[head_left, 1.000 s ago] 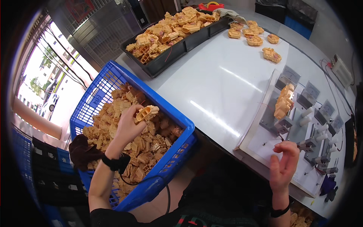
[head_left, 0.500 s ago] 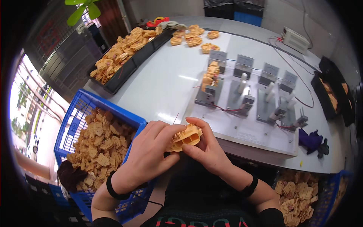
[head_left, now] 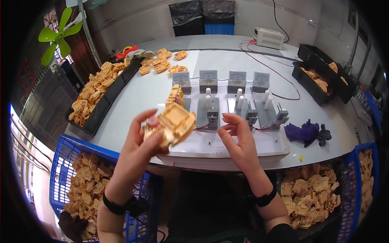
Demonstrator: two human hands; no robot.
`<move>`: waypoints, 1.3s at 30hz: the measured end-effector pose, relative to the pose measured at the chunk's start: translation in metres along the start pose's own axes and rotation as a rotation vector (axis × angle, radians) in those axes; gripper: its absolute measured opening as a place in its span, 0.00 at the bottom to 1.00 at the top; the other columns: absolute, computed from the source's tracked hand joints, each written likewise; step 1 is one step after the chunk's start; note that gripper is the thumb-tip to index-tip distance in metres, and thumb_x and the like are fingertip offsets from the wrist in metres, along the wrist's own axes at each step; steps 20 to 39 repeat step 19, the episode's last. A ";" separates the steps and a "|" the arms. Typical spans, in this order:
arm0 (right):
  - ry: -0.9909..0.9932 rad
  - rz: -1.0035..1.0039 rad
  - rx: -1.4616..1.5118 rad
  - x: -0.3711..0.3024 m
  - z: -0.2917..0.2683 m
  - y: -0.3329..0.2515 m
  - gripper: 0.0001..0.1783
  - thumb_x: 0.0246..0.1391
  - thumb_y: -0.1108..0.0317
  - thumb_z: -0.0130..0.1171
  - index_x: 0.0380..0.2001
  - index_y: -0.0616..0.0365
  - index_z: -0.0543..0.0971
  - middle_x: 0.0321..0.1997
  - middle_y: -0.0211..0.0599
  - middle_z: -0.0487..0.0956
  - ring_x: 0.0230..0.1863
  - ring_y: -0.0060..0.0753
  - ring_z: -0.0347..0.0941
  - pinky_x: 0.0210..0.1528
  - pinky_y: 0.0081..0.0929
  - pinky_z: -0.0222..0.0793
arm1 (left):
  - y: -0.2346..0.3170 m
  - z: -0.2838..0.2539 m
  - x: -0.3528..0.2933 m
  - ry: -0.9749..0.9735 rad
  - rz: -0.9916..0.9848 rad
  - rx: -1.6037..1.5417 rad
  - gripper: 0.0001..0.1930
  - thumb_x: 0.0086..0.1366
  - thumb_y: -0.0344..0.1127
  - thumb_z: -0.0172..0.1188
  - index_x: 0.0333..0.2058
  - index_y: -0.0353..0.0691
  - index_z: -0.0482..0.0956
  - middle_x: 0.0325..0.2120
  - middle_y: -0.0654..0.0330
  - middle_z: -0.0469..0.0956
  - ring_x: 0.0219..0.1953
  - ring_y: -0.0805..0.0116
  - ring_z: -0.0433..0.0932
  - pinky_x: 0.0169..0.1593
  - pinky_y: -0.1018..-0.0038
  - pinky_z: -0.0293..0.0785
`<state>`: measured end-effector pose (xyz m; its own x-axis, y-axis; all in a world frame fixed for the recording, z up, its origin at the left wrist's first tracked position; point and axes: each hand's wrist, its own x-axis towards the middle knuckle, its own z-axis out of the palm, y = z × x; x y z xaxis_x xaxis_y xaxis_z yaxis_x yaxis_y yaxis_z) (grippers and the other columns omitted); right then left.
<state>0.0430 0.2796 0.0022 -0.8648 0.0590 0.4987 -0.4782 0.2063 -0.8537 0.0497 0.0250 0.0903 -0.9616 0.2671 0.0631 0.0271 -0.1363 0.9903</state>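
My left hand (head_left: 133,148) grips a yellow plastic housing (head_left: 178,121) with molded ribs and a small pink round piece, held up over the front left of a white board (head_left: 221,152). My right hand (head_left: 242,150) is apart from it, fingers spread and curved with nothing in them, above the board's front edge. On the board stand several analog meters (head_left: 208,81), grey metal blocks and pairs of white posts (head_left: 240,99). Another yellow part (head_left: 175,94) sits at the leftmost station, partly hidden behind the held housing.
Black trays of yellow parts stand at left (head_left: 93,117) and far right (head_left: 314,87). Blue crates (head_left: 67,162) filled with parts flank me. Loose parts (head_left: 161,66) lie at the back left. A purple cloth (head_left: 302,133) rests at right; a power supply (head_left: 269,38) stands behind.
Both hands held the yellow housing; the right has let go and moved right. The left has lifted the housing over the board. My view has swung right and up.
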 end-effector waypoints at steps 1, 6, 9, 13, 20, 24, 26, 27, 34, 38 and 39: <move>0.020 0.052 0.025 0.005 -0.001 0.004 0.26 0.60 0.66 0.66 0.60 0.56 0.73 0.52 0.40 0.75 0.48 0.31 0.76 0.50 0.29 0.71 | 0.010 0.003 0.018 0.004 0.057 0.154 0.33 0.71 0.38 0.60 0.69 0.47 0.56 0.52 0.56 0.75 0.47 0.70 0.80 0.45 0.74 0.81; 0.076 -0.089 -0.050 0.012 0.023 0.009 0.19 0.60 0.70 0.65 0.54 0.56 0.77 0.44 0.37 0.75 0.42 0.29 0.73 0.46 0.26 0.72 | 0.016 0.012 0.116 -0.035 0.225 0.524 0.31 0.69 0.38 0.63 0.67 0.43 0.61 0.48 0.56 0.74 0.43 0.72 0.79 0.46 0.74 0.80; 0.030 -0.079 -0.017 0.008 0.021 0.007 0.17 0.59 0.70 0.66 0.51 0.57 0.78 0.42 0.35 0.76 0.41 0.28 0.73 0.46 0.26 0.72 | -0.007 0.017 0.162 -0.030 0.446 0.859 0.30 0.66 0.38 0.65 0.63 0.41 0.66 0.49 0.50 0.74 0.46 0.63 0.79 0.51 0.69 0.77; -0.037 -0.021 0.066 0.007 0.015 0.006 0.16 0.58 0.69 0.67 0.49 0.56 0.78 0.38 0.33 0.74 0.39 0.27 0.73 0.46 0.26 0.72 | -0.009 0.042 0.169 -0.143 0.400 1.067 0.30 0.61 0.38 0.68 0.59 0.37 0.70 0.49 0.44 0.73 0.54 0.49 0.74 0.60 0.63 0.71; -0.038 -0.073 0.047 0.007 0.014 0.005 0.16 0.59 0.67 0.68 0.49 0.55 0.78 0.38 0.32 0.74 0.40 0.30 0.73 0.49 0.28 0.73 | 0.009 0.047 0.143 -0.391 0.257 1.186 0.39 0.63 0.44 0.69 0.69 0.44 0.62 0.55 0.47 0.72 0.60 0.51 0.72 0.63 0.63 0.70; -0.038 -0.073 0.047 0.007 0.014 0.005 0.16 0.59 0.67 0.68 0.49 0.55 0.78 0.38 0.32 0.74 0.40 0.30 0.73 0.49 0.28 0.73 | 0.009 0.047 0.143 -0.391 0.257 1.186 0.39 0.63 0.44 0.69 0.69 0.44 0.62 0.55 0.47 0.72 0.60 0.51 0.72 0.63 0.63 0.70; -0.038 -0.073 0.047 0.007 0.014 0.005 0.16 0.59 0.67 0.68 0.49 0.55 0.78 0.38 0.32 0.74 0.40 0.30 0.73 0.49 0.28 0.73 | 0.009 0.047 0.143 -0.391 0.257 1.186 0.39 0.63 0.44 0.69 0.69 0.44 0.62 0.55 0.47 0.72 0.60 0.51 0.72 0.63 0.63 0.70; -0.038 -0.073 0.047 0.007 0.014 0.005 0.16 0.59 0.67 0.68 0.49 0.55 0.78 0.38 0.32 0.74 0.40 0.30 0.73 0.49 0.28 0.73 | 0.009 0.047 0.143 -0.391 0.257 1.186 0.39 0.63 0.44 0.69 0.69 0.44 0.62 0.55 0.47 0.72 0.60 0.51 0.72 0.63 0.63 0.70; -0.038 -0.073 0.047 0.007 0.014 0.005 0.16 0.59 0.67 0.68 0.49 0.55 0.78 0.38 0.32 0.74 0.40 0.30 0.73 0.49 0.28 0.73 | 0.009 0.047 0.143 -0.391 0.257 1.186 0.39 0.63 0.44 0.69 0.69 0.44 0.62 0.55 0.47 0.72 0.60 0.51 0.72 0.63 0.63 0.70; -0.038 -0.073 0.047 0.007 0.014 0.005 0.16 0.59 0.67 0.68 0.49 0.55 0.78 0.38 0.32 0.74 0.40 0.30 0.73 0.49 0.28 0.73 | 0.009 0.047 0.143 -0.391 0.257 1.186 0.39 0.63 0.44 0.69 0.69 0.44 0.62 0.55 0.47 0.72 0.60 0.51 0.72 0.63 0.63 0.70; -0.038 -0.073 0.047 0.007 0.014 0.005 0.16 0.59 0.67 0.68 0.49 0.55 0.78 0.38 0.32 0.74 0.40 0.30 0.73 0.49 0.28 0.73 | 0.009 0.047 0.143 -0.391 0.257 1.186 0.39 0.63 0.44 0.69 0.69 0.44 0.62 0.55 0.47 0.72 0.60 0.51 0.72 0.63 0.63 0.70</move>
